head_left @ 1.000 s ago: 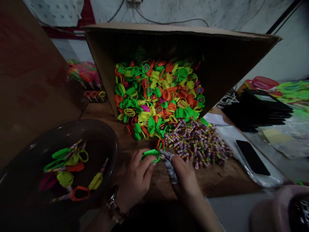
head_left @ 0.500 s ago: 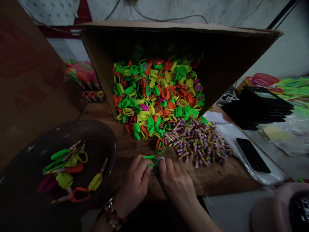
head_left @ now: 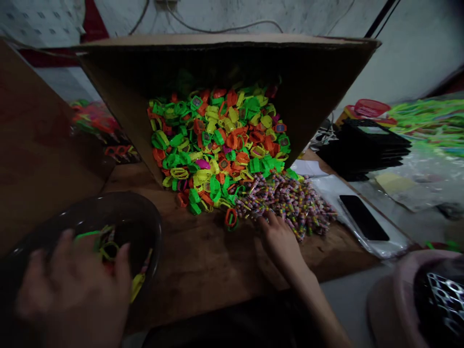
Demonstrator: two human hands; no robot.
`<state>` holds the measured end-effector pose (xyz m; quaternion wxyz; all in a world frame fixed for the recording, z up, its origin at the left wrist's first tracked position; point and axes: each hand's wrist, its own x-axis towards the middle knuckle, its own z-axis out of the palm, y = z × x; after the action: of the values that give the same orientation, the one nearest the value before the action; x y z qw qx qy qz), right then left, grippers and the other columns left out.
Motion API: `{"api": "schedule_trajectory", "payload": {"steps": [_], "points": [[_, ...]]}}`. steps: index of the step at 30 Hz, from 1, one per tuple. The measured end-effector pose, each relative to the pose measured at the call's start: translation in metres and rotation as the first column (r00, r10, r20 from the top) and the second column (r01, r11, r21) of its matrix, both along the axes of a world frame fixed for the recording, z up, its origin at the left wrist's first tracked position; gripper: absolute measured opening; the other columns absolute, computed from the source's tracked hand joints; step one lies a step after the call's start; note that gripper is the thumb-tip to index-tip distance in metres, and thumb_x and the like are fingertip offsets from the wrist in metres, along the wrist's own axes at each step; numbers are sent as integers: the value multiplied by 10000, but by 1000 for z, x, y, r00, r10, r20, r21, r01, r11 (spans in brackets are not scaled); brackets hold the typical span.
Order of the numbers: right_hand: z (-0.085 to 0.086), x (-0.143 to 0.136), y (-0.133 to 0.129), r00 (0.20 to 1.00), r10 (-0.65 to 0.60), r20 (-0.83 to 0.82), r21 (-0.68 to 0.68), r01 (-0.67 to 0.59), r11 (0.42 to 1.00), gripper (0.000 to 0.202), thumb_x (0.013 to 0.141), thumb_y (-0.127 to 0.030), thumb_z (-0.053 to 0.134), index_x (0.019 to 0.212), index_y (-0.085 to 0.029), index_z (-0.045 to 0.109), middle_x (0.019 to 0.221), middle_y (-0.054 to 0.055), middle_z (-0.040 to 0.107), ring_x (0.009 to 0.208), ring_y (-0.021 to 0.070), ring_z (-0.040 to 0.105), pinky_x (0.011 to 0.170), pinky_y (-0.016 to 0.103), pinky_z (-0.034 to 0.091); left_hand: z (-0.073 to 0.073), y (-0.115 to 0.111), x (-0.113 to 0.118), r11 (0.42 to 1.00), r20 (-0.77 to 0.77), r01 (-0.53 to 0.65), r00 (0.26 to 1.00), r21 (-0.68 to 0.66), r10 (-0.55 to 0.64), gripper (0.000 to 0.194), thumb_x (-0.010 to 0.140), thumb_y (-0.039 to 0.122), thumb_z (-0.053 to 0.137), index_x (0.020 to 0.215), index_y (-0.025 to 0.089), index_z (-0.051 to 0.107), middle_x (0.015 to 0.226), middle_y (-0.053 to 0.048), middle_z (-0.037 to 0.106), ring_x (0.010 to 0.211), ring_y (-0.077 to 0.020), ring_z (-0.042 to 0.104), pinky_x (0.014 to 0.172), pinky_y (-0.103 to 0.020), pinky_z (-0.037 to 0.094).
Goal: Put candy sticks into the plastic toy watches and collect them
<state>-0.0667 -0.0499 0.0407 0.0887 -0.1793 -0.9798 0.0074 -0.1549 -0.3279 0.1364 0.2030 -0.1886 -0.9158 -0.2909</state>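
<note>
My left hand (head_left: pixel 79 285), smeared by motion, hangs over the dark basin (head_left: pixel 154 232) with fingers spread and nothing visibly held. Inside the basin lie plastic toy watches, one yellow (head_left: pixel 137 286), some with small wrapped candy rolls attached; my hand covers part of them. At the near left edge of the pile of wrapped candy rolls (head_left: pixel 290 200), my right hand (head_left: pixel 279 237) has its fingers bent together against the rolls. What its fingertips pinch is hidden. An orange toy watch with a green one (head_left: pixel 231 220) lies on the table left of that hand.
A cardboard box (head_left: pixel 308 92) on its side spills green, orange and yellow toy watches (head_left: pixel 217 150) onto the wooden table (head_left: pixel 195 261). Rightward are a black phone (head_left: pixel 363 217) on plastic sheets, stacked black packs (head_left: pixel 373 147) and a pink tub (head_left: pixel 391 295).
My left hand has moved from the table's middle to over the basin and opened; the green watch has left its fingers. My right hand has moved right to the candy pile. The view has shifted.
</note>
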Motion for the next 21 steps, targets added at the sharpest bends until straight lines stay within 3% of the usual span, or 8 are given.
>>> {"api": "schedule_trajectory", "payload": {"steps": [1,3,5,7,10,13,17,21], "points": [[-5,-4,10,999,-11,47,-18,11,1000,303,834,-23,428,1017,-164,625,1080,143,606,911,251,566,745,332,417,-7,15,-1,998,-54,-14,998,-60,10,248,810,335,589,1015,196,568,1260,-130,533,1355,-441,216,1014,-640,290],[-13,-15,20,996,32,86,-47,-28,999,311,845,-24,417,1012,-177,630,1092,129,614,946,241,569,776,321,428,-31,57,-1,975,-19,174,984,-137,-178,231,836,351,555,973,168,588,1149,-156,600,1166,-389,482,969,-593,370],[-19,-29,21,994,73,78,-60,-69,996,316,850,-25,415,1034,-176,623,1062,127,629,939,231,576,766,313,441,-61,105,-1,944,207,325,929,-54,-307,287,825,363,595,1027,159,586,1063,-156,639,1014,-344,570,893,-550,434],[-21,-40,21,994,100,49,-64,-97,993,323,839,-8,413,1050,-149,613,1048,146,633,939,233,581,754,314,454,-88,143,-3,940,308,333,889,72,-339,338,741,293,701,1021,142,586,1012,-164,646,1000,-346,575,889,-542,435],[-23,-47,30,989,147,-26,-77,-148,986,313,810,22,407,1000,-116,614,1031,166,627,960,239,573,812,338,458,-110,166,-11,928,330,319,870,191,-367,283,722,136,672,990,160,585,957,-126,657,989,-310,598,893,-504,451],[-21,-41,42,975,182,-128,-113,-197,974,269,787,8,427,931,-126,611,996,147,620,977,243,555,876,366,447,-112,154,-18,890,360,291,836,351,-415,284,767,136,610,1040,175,541,977,-103,660,924,-244,640,843,-432,504],[-3,-25,27,908,159,-387,-262,-274,926,271,822,-91,435,1060,-136,559,1059,135,581,999,233,553,858,376,474,-95,127,-15,792,394,273,750,547,-531,425,797,217,590,1191,188,431,1026,-83,660,868,-163,674,773,-308,552],[28,-13,-18,731,-34,-682,-591,-523,613,292,897,-218,453,1174,-208,543,1075,82,611,1018,196,585,884,361,485,-63,113,-1,622,410,204,593,756,-693,428,782,320,630,1176,211,499,1131,-77,641,983,-177,648,859,-311,537]]}}
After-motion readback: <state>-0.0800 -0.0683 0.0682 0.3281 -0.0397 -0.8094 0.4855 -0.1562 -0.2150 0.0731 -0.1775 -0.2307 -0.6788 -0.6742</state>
